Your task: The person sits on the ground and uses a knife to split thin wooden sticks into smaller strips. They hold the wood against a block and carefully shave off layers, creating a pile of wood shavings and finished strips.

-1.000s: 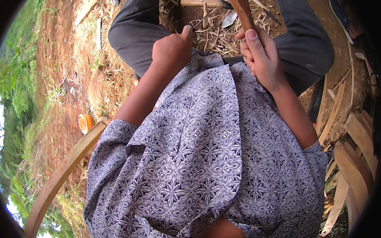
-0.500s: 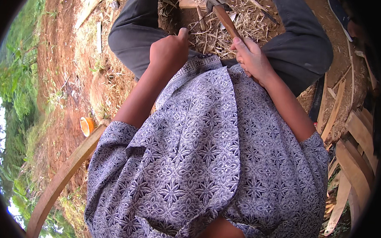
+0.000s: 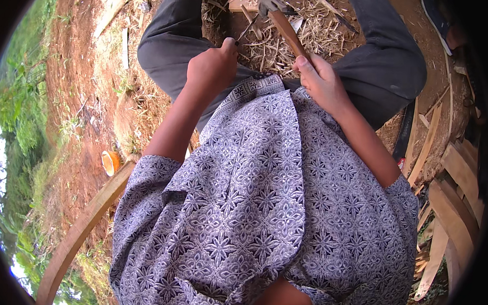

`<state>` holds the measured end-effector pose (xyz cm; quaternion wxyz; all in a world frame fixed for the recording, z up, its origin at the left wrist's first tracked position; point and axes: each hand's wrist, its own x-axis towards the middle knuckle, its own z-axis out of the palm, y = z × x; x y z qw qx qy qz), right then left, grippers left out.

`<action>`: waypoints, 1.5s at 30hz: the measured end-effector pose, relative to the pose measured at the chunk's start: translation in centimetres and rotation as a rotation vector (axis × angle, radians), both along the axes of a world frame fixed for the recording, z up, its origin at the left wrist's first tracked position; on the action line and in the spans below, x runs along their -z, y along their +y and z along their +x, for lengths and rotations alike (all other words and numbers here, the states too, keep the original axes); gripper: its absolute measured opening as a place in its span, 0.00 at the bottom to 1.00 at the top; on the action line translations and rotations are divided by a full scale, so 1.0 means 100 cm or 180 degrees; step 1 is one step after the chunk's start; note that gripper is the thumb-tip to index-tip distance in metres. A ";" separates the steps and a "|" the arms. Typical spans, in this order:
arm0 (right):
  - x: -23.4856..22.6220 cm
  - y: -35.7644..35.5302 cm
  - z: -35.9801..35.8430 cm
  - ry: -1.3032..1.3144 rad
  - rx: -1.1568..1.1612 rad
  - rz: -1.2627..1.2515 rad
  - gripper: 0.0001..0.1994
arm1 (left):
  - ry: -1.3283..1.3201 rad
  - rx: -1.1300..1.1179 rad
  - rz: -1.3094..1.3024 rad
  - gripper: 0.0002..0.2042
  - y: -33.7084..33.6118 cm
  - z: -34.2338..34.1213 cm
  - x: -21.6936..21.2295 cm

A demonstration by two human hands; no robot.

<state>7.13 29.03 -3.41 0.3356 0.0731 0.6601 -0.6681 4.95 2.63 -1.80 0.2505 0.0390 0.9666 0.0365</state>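
My right hand is wrapped round the wooden handle of a hammer, thumb along the handle. The hammer's grey metal head points away from me, above the wood shavings. My left hand is closed in a fist, with a thin dark metal rod coming out at its thumb side. The rod slants up and right toward a pale wooden board at the top edge, only partly in view. A short wooden stick lies by the rod's far end. The rod's held end is hidden in the fist.
Wood shavings cover the ground between my bent legs. Curved wooden planks are piled at the right. A long curved beam and an orange container are at the left. A person's foot shows at the top right.
The hammer and my right hand have shifted slightly left. My left hand has moved a little left, and the rod now shows more clearly.
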 end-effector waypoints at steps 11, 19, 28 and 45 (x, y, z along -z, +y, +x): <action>0.010 0.008 -0.013 0.0009 -0.0335 0.0544 0.23 | 0.0004 -0.0027 0.0071 0.09 0.007 0.000 0.001; -0.007 -0.004 -0.010 0.0824 -0.0055 0.0026 0.19 | -0.0068 -0.0015 0.0140 0.09 0.005 0.011 0.009; -0.041 0.007 -0.014 0.0518 0.0434 -0.0221 0.19 | -0.0128 -0.0102 0.0265 0.10 0.016 0.011 0.008; -0.018 0.007 -0.015 -0.0674 -0.0130 0.0713 0.23 | -0.0308 0.0122 0.0259 0.11 0.020 0.005 0.029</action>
